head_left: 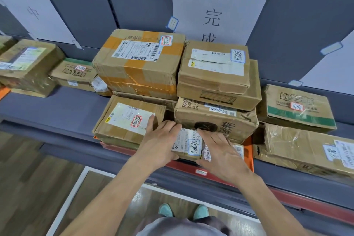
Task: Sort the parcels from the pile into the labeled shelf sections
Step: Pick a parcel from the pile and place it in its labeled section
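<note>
Together, left hand and right hand press small parcel — on shelf.

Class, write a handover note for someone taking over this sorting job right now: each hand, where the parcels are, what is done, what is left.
Left hand: fingers straight, pressing the small parcel from its left.
Right hand: fingers straight, against its right.
Parcel: at the shelf front edge, in front of the stacked boxes under the wall sign.
Done: many boxes shelved.
Left: seat this parcel; the pile is out of view.
</note>
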Tool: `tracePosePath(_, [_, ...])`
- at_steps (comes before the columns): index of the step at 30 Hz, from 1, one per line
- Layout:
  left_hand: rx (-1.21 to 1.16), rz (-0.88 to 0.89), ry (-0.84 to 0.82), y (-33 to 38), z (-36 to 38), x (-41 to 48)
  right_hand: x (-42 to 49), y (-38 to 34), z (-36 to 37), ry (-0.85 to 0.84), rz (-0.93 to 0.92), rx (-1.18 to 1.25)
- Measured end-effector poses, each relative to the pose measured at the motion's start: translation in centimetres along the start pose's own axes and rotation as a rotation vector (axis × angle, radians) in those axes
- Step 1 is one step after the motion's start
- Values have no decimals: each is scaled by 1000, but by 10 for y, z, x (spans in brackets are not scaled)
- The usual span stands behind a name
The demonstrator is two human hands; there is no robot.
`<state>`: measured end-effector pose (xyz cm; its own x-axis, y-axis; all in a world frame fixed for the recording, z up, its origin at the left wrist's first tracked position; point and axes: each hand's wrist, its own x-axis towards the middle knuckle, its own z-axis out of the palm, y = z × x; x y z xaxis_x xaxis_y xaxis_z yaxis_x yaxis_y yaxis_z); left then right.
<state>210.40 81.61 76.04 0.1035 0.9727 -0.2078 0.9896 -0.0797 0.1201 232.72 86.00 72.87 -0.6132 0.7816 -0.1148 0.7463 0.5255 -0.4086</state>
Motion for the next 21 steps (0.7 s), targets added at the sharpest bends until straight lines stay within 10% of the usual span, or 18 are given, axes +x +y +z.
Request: tracePosePath(21, [28, 41, 117, -1, 16, -22, -6, -9, 18, 113, 36, -75])
